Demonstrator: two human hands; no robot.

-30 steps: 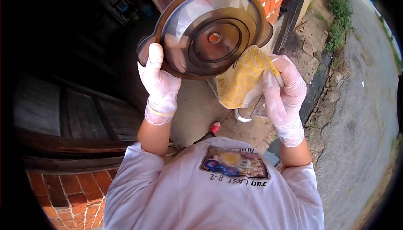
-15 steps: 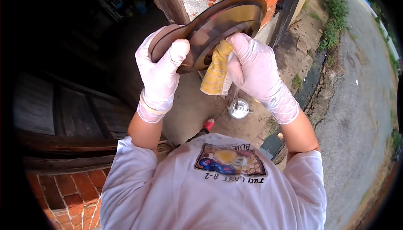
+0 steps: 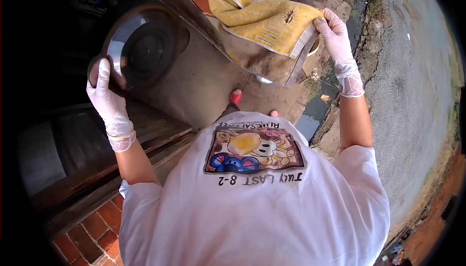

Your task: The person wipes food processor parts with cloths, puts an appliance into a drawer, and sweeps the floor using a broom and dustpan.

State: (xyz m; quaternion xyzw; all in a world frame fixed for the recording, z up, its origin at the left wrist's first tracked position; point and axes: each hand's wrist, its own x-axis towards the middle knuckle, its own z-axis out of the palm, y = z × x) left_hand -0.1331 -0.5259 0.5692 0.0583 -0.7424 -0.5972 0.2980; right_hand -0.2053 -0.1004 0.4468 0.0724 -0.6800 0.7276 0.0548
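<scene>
My left hand (image 3: 108,96), in a thin white glove, is closed on one handle of a dark brown, glossy round dish (image 3: 148,47). The dish is tilted at the left, its inner face partly lit, with a second handle on the far side. My gloved right hand (image 3: 335,35) pinches the upper right corner of a yellow towel (image 3: 272,23). That towel is spread out, with a greyish-brown underside hanging below the yellow face. Its other end runs up toward the brick pillar at the top.
Behind the towel, a pale container rim (image 3: 314,47) and a shiny metal item (image 3: 263,79) show only in part. A wooden beam (image 3: 187,8) slants at the upper left. A water-filled gutter (image 3: 318,106) borders the grey road (image 3: 407,110).
My hands have moved apart. The dish has gone left with my left hand, off the towel. My right hand has moved right, and the bunched towel is now stretched out.
</scene>
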